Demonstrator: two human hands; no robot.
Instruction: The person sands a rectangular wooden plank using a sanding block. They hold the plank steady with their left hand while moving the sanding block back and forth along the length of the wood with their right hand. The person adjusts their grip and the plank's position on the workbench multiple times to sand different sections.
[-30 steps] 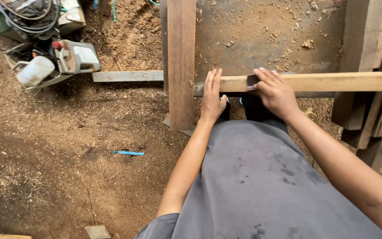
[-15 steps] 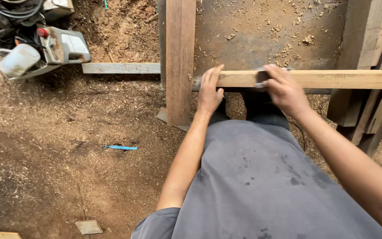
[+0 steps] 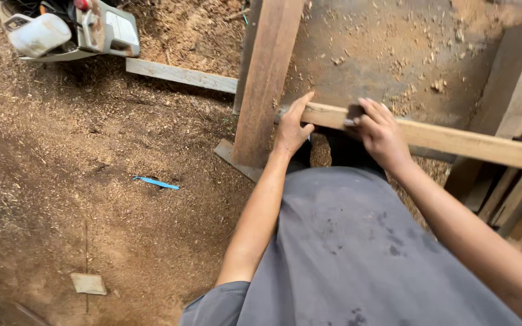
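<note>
Left hand [image 3: 291, 130] grips the near end of the wooden slat [image 3: 454, 140], right hand [image 3: 379, 133] clamped farther along it, beside the upright plank [image 3: 267, 78].

Grey tee, bare arms, that's the whole outfit

The person wears a plain grey short-sleeved shirt, the left sleeve ending just above the elbow, so both forearms are bare. The fabric has a scatter of small dark spots and smudges down the front. Left hand [image 3: 291, 130] and right hand [image 3: 380, 134] are bare too, no gloves, watch or rings visible.
</note>
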